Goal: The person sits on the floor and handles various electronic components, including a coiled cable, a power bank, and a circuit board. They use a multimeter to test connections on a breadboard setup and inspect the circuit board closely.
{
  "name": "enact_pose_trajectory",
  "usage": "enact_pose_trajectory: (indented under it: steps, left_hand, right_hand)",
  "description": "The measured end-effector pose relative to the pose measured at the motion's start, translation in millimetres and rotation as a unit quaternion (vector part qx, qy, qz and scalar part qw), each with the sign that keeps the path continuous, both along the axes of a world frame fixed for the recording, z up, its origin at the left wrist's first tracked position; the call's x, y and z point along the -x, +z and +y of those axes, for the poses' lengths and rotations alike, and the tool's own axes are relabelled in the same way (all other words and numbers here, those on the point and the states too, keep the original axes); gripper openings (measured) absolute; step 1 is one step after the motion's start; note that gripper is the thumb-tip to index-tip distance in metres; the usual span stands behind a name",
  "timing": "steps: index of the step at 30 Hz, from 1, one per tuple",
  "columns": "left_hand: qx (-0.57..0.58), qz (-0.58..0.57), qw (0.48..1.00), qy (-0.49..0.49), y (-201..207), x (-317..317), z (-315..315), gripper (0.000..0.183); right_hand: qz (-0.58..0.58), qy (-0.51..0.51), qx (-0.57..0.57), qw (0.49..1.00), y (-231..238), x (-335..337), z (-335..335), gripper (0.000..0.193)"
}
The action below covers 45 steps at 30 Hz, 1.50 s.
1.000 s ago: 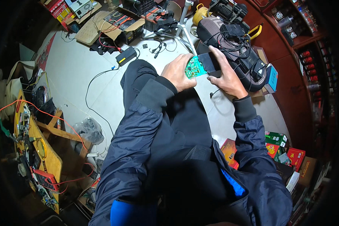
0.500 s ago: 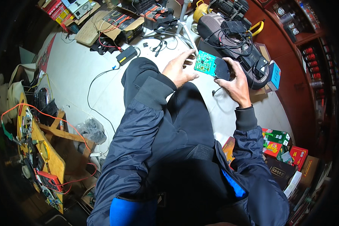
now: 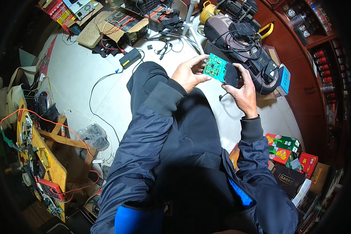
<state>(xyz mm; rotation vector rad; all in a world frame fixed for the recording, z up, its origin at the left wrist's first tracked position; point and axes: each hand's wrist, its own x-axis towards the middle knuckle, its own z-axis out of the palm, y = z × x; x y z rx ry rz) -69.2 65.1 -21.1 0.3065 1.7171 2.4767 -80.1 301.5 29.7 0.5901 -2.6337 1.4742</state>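
A green circuit board (image 3: 215,67) with small parts on its face is held up above my knees. Its right side sits against a black rounded plastic piece (image 3: 232,75); how the two are joined cannot be made out. My right hand (image 3: 245,91) grips the black piece between thumb and fingers. From the other side, my left hand (image 3: 188,74) has its thumb and fingertips at the board's left edge, pinching it by the corners. A short black cable with a plug (image 3: 221,97) hangs below the black piece.
A black power adapter (image 3: 130,58) with a long cord lies on the white floor. Beyond my hands stands a patterned seat (image 3: 222,29) heaped with cables. A wooden bench (image 3: 56,175) with a red multimeter (image 3: 52,188) is at left, boxes (image 3: 282,150) at right.
My left hand has moved right, and its fingertips, apart from the board before, now meet its left edge. The board and black piece have shifted slightly and tilted.
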Motion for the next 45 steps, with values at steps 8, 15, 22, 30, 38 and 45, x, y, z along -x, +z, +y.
enact_pose_trajectory:
  steps: [8, 15, 22, 30, 38, 45]
  left_hand:
    - [0.001, 0.018, 1.000, -0.010, 9.3, -2.7, -5.8, 0.066]
    - [-0.042, 0.002, 0.997, -0.064, 14.3, -6.7, -8.6, 0.063]
    - [-0.084, -0.005, 0.991, -0.108, 14.2, -8.7, -9.3, 0.055]
    - [-0.002, -0.005, 0.997, -0.077, 11.2, -4.9, -14.1, 0.042]
    - [0.038, 0.017, 0.999, -0.008, 14.4, -5.4, -14.2, 0.031]
    - [0.046, 0.055, 0.996, 0.044, 6.1, 0.8, -15.2, 0.027]
  right_hand:
    - [-0.109, 0.001, 0.092, 0.990, -25.4, -8.3, -5.6, 0.078]
    - [-0.226, 0.080, 0.238, 0.941, -35.0, -15.7, -22.1, 0.076]
    - [-0.272, 0.074, 0.262, 0.923, -46.9, -18.8, -27.7, 0.082]
    - [-0.325, 0.118, 0.301, 0.889, -60.0, -23.2, -28.7, 0.066]
    - [-0.427, 0.140, 0.337, 0.827, -56.7, -33.9, -27.7, 0.061]
    - [-0.492, 0.184, 0.470, 0.709, -50.0, -40.9, -33.3, 0.067]
